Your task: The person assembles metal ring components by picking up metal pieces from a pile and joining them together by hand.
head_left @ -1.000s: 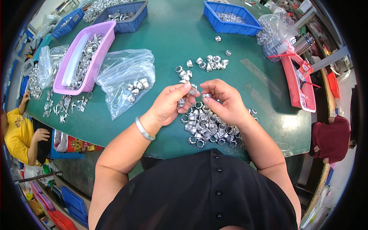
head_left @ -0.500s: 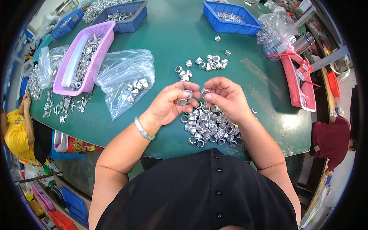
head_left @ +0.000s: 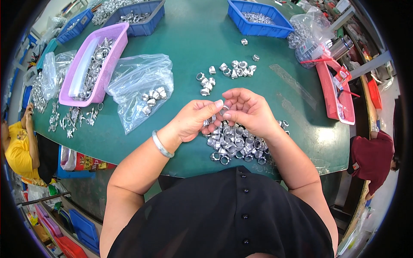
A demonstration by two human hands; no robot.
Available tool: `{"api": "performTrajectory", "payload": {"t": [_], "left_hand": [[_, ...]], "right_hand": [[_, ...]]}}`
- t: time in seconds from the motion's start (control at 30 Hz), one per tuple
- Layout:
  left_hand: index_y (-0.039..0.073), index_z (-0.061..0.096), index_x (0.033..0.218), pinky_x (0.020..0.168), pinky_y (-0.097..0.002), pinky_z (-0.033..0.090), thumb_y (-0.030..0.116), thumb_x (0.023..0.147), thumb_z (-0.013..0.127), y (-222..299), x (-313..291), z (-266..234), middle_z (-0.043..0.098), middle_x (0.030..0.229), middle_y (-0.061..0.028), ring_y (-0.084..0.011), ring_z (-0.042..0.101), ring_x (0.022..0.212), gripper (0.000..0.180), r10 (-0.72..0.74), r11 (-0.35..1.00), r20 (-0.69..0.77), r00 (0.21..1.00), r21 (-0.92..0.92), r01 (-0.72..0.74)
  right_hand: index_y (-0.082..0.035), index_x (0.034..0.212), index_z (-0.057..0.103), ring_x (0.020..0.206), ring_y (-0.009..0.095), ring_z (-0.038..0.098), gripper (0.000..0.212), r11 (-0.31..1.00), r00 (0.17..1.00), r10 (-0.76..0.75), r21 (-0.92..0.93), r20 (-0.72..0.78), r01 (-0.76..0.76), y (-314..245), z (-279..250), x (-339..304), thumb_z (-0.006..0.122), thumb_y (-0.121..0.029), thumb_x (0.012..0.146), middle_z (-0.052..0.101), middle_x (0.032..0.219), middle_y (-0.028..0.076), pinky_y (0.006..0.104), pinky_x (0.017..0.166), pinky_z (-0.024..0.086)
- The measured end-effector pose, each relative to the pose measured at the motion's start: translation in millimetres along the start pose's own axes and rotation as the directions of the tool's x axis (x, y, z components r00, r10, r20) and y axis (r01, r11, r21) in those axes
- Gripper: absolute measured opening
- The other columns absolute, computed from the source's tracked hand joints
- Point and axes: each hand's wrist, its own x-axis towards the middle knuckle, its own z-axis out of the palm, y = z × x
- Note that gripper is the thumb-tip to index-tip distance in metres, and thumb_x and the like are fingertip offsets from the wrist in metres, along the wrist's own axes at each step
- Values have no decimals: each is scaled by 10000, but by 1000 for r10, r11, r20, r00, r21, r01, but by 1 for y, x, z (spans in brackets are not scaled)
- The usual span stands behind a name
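My two hands are close together above a pile of silver metal rings [head_left: 238, 142] near the table's front edge. Between the thumb and fingers of my right hand [head_left: 253, 114] a single silver ring [head_left: 224, 110] is pinched. My left hand [head_left: 191, 121], with a pale bangle on its wrist, curls its fingers around a few more rings [head_left: 209, 121], partly hidden by the hand. Its thumb reaches toward the ring in my right hand. Beyond my hands lie a small cluster of rings [head_left: 206, 84] and a looser group [head_left: 237, 69].
On the green table [head_left: 189, 47], a clear plastic bag [head_left: 140, 81] with several rings on it lies left, beside a pink basket [head_left: 66, 92] of metal pieces. Blue bins [head_left: 260, 26] stand at the back, a red basket [head_left: 329, 92] at right. People sit at both sides.
My hands have drawn closer together. My left hand has turned, its thumb now stretched to the right, and its rings show less. The ring in my right hand has moved slightly left and down.
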Motion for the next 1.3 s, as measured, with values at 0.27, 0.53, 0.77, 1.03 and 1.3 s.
{"api": "performTrajectory", "payload": {"t": [0.27, 0.53, 0.77, 1.03, 1.3], "left_hand": [[37, 594, 790, 406, -189, 322, 334, 873, 520, 4, -1, 1, 570, 659, -49, -97, 501, 517, 317, -43, 998, -84, 996, -52, 39], [31, 600, 842, 438, -187, 342, 287, 873, 519, 1, 2, -3, 575, 700, -47, -87, 501, 547, 270, -5, 996, -34, 999, -86, 2], [36, 563, 978, 499, -175, 359, 50, 801, 606, -3, 2, 1, 575, 789, -8, -46, 465, 577, 183, 275, 960, 6, 961, 55, -275], [38, 554, 994, 507, -167, 358, 28, 791, 618, -3, 0, 4, 568, 771, 8, -28, 451, 578, 213, 329, 936, -1, 944, 137, -325], [40, 549, 957, 569, -162, 366, 59, 803, 606, -6, 4, -2, 529, 799, 49, -8, 450, 659, 165, 396, 862, -31, 918, 357, -360]], "right_hand": [[37, 1152, 452, 830, 102, 549, 367, 997, 996, -75, -12, 38, 76, 1, -1, -1, 553, 55, 800, 538, 952, 63, 233, 693, 482], [23, 1176, 441, 843, 103, 534, 380, 991, 994, -105, -76, 34, 108, 1, -2, 1, 532, 63, 809, 526, 996, 67, 231, 719, 467], [13, 1204, 432, 843, 108, 524, 442, 966, 976, -216, -147, 8, 215, 1, -2, -1, 552, 83, 784, 528, 1016, 82, 235, 732, 463], [-17, 1175, 481, 806, 118, 543, 422, 917, 957, -288, -293, -17, 271, 1, -6, -1, 556, 82, 772, 550, 983, 88, 246, 721, 469], [-23, 858, 628, 764, 255, 572, 119, 630, 969, -248, -762, -18, 148, -11, -32, 1, 584, -24, 747, 581, 826, 103, 324, 689, 461]]}}
